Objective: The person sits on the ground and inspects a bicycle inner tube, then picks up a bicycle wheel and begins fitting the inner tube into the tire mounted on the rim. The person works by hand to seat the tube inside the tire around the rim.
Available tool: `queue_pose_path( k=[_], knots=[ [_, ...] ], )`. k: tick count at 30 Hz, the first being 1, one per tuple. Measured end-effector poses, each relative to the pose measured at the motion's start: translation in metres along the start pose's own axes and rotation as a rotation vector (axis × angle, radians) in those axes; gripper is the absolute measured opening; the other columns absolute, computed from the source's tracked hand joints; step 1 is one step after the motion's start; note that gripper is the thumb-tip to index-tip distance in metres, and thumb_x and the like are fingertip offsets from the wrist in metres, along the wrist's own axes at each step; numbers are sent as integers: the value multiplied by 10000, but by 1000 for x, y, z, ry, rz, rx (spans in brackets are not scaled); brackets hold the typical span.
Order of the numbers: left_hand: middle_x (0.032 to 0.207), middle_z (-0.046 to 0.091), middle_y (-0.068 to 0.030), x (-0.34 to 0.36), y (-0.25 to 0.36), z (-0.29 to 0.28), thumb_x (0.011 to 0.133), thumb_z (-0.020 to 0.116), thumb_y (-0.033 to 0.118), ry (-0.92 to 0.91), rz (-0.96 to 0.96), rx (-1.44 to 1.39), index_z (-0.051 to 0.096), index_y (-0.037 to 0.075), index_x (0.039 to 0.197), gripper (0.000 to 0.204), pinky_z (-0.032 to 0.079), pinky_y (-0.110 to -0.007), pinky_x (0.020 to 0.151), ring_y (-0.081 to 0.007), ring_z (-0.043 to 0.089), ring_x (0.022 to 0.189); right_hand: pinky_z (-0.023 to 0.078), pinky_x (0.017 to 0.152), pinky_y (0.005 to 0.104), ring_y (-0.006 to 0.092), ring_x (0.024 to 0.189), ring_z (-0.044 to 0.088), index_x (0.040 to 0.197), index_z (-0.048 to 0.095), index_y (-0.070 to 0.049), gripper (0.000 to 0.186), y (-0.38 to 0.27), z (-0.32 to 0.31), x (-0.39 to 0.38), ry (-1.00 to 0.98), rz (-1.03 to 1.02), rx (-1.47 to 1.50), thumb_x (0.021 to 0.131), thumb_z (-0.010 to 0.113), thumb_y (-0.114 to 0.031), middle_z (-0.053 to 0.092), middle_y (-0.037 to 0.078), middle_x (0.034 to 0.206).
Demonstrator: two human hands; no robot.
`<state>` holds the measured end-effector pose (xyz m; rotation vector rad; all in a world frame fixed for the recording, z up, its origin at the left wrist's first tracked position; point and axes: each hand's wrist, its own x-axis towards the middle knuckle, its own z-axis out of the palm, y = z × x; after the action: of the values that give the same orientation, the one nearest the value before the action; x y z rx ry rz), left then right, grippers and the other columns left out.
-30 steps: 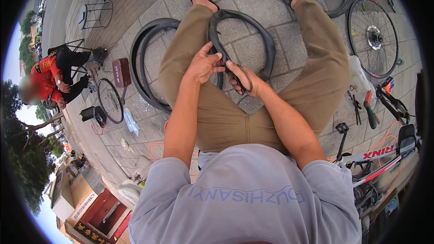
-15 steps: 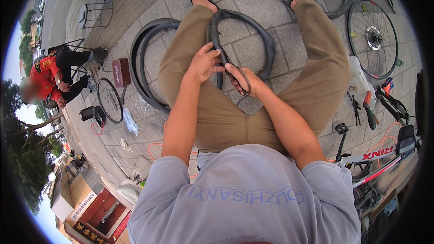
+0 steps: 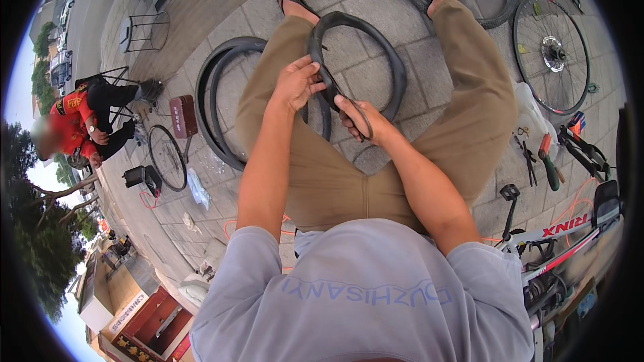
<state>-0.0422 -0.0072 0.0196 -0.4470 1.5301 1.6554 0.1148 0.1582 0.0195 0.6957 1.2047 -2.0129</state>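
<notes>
A black rubber inner tube (image 3: 393, 60) forms a loop between my legs. My left hand (image 3: 298, 84) grips its left side with thumb and fingertips, fairly high on the loop. Lower down, my right hand (image 3: 359, 121) is closed around the same tube, where a thinner dark loop of rubber lies across the fingers and hangs by the thumb; whether that is part of the tube I cannot tell. On the paving to the left lie coiled black tyres (image 3: 221, 114), partly behind my left leg.
A seated person in red (image 3: 77, 121) is left, by a toolbox (image 3: 183, 117), wheel (image 3: 168, 157) and stool (image 3: 144, 30). Right are a spoked wheel (image 3: 550, 55), tools (image 3: 551, 167) and a bicycle (image 3: 563, 228). Another tyre (image 3: 503, 0) lies beyond my feet.
My left hand has moved slightly up along the tube; my right hand still holds it lower down. The whole view has shifted slightly.
</notes>
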Motion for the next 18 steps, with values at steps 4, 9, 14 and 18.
queue_pose_path(
  k=[4,9,14,18],
  knots=[
    [1141,729,-35,-14,-12,-1,1039,595,58,0,65,-165,609,39,1377,339,608,-371,797,-178,713,936,348,445,306,109,506,427,783,552,-117,606,-1,-2,1,-7,-16,-63,981,588,-689,447,-31,628],
    [1124,731,-32,-22,-27,-11,1048,586,57,-6,116,-247,607,49,1382,335,611,-376,792,-175,716,916,365,443,303,109,505,445,770,547,-122,623,3,-5,1,-62,-13,-100,966,593,-712,454,-28,631],
    [1087,724,-46,-29,-28,-7,1042,616,53,43,22,-117,555,48,1431,394,619,-394,776,-189,714,899,381,439,310,118,501,461,789,557,-105,643,0,-6,-1,-107,40,-52,973,575,-721,468,-14,645],
    [1075,721,-56,-30,-31,-6,1035,633,47,21,-7,-105,509,55,1472,454,622,-405,773,-196,709,892,392,446,318,127,513,478,837,566,-86,659,8,-9,8,-186,67,64,984,556,-729,476,-6,660]
  ],
)
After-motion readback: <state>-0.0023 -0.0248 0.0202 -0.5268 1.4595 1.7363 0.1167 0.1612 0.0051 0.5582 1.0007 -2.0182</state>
